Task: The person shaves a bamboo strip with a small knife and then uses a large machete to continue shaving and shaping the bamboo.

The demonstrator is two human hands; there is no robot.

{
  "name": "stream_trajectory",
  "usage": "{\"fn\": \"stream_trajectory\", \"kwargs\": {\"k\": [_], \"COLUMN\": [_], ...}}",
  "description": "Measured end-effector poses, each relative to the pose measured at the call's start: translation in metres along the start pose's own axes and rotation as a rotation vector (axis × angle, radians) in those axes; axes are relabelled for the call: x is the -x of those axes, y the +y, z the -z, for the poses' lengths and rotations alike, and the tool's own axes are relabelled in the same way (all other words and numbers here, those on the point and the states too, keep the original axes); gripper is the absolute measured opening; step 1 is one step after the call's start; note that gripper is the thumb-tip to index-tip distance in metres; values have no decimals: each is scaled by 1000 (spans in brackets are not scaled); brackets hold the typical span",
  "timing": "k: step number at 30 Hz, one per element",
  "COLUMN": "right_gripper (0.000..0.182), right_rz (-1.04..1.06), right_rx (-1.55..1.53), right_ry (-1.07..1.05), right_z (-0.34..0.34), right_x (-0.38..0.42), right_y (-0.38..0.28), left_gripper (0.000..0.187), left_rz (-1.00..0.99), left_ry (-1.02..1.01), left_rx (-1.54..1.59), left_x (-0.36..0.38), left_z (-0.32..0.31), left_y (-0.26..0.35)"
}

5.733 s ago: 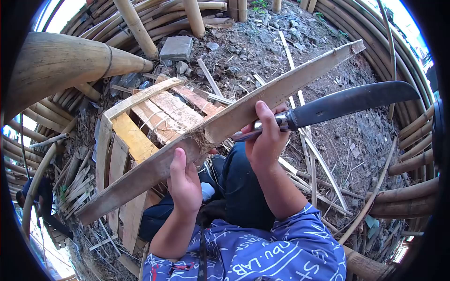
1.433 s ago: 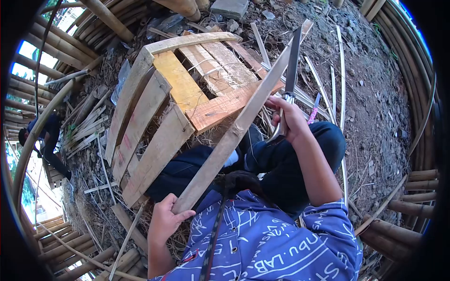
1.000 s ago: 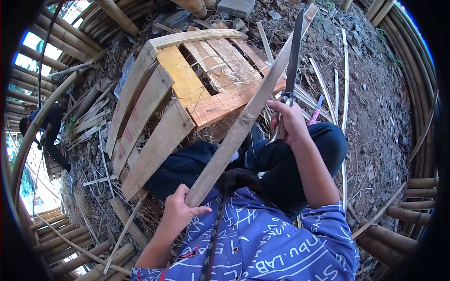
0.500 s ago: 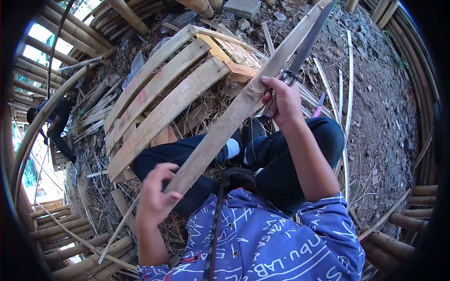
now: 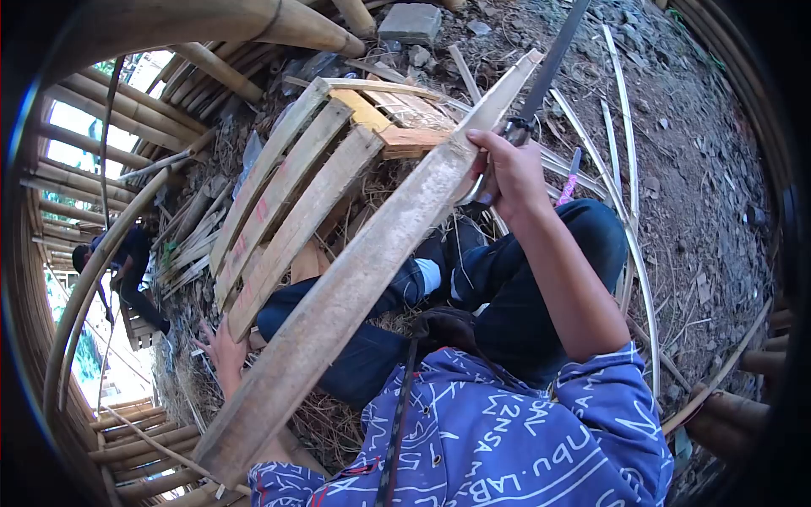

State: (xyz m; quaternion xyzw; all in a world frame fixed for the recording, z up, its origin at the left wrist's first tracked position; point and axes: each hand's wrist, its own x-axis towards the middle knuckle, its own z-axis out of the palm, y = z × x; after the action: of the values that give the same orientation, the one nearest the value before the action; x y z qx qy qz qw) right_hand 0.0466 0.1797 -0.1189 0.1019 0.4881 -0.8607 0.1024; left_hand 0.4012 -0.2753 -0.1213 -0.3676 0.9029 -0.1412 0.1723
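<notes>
My right hand [image 5: 517, 173] is closed around a long wooden board [image 5: 338, 275], thumb on top, and the handle of a machete. The machete's dark blade [image 5: 553, 63] points up and away beside the board's narrow far end. The board slants across my lap, its wide near end close to the camera at lower left. Behind that end, my left hand [image 5: 224, 353] reaches down by the lower corner of a slatted wooden crate [image 5: 291, 198], its visible fingers spread. The board hides part of my left forearm.
Bamboo strips [image 5: 621, 139] and a pink-handled knife [image 5: 569, 179] lie on the ground to the right. A grey block [image 5: 410, 24] sits at the top. Another person [image 5: 127, 270] bends over at far left, near bamboo poles [image 5: 127, 224].
My left hand has let go of the board and moved left to the crate's corner. The board's near end has come up closer to the camera. My right hand keeps its hold.
</notes>
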Motion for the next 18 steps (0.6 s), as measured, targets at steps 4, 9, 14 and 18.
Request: {"fn": "stream_trajectory", "kwargs": {"k": [4, 9, 14, 18], "right_gripper": [21, 20, 20, 18], "right_rz": [6, 27, 128, 226], "right_rx": [6, 112, 143, 205], "right_ry": [16, -35, -42, -139], "right_z": [-8, -39, -73, -79], "right_x": [-10, -18, -17, -29], "right_y": [10, 31, 27, 12], "left_gripper": [75, 54, 70, 66], "left_rz": [-213, -163, -334, -353], "left_ry": [257, 198, 354, 345], "left_rx": [-322, -533, -150, -68], "left_x": [-15, -32, -21, -31], "left_z": [-35, -33, 52, 75], "left_y": [-33, -35, 27, 48]}}
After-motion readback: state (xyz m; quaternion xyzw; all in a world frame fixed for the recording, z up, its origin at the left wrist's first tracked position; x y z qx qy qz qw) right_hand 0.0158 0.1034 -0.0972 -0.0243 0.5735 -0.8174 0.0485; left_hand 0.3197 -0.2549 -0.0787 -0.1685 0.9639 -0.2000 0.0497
